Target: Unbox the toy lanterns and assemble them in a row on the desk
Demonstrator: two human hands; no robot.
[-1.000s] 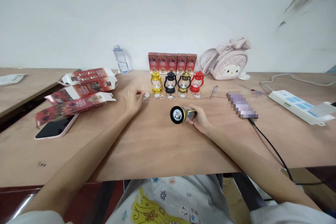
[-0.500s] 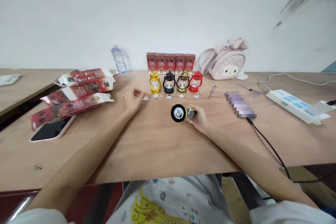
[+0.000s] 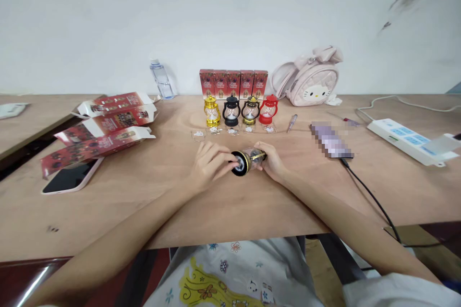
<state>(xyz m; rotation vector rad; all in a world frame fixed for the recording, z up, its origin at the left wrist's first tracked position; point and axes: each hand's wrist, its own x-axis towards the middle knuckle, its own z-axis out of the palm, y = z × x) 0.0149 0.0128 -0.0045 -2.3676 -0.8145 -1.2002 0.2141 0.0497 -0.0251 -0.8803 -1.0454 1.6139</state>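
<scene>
My right hand (image 3: 272,162) is wrapped around a small black-and-gold lantern (image 3: 255,157), held on its side with its round black base facing left. My left hand (image 3: 212,165) is at that base, its thumb and fingertips closed together against the recess. Whatever small thing they may pinch is hidden. Behind my hands stand a gold lantern (image 3: 212,112), a black lantern (image 3: 231,112), a black-and-gold lantern (image 3: 250,111) and a red lantern (image 3: 268,110). In front of them lie several small clear pieces with white figures, such as a keyring-like charm (image 3: 198,135) at the left.
Red boxes (image 3: 233,84) stand by the wall beside a pink bag (image 3: 314,85). A water bottle (image 3: 162,80) and opened cartons (image 3: 104,146) over a phone (image 3: 72,177) are left. Right are a screwdriver-like tool (image 3: 292,123), a blurred phone (image 3: 331,141) and a power strip (image 3: 405,139).
My left hand has come from beside the charms, right and nearer, to the lantern's base. The held lantern has shifted slightly left and down, still in my right hand.
</scene>
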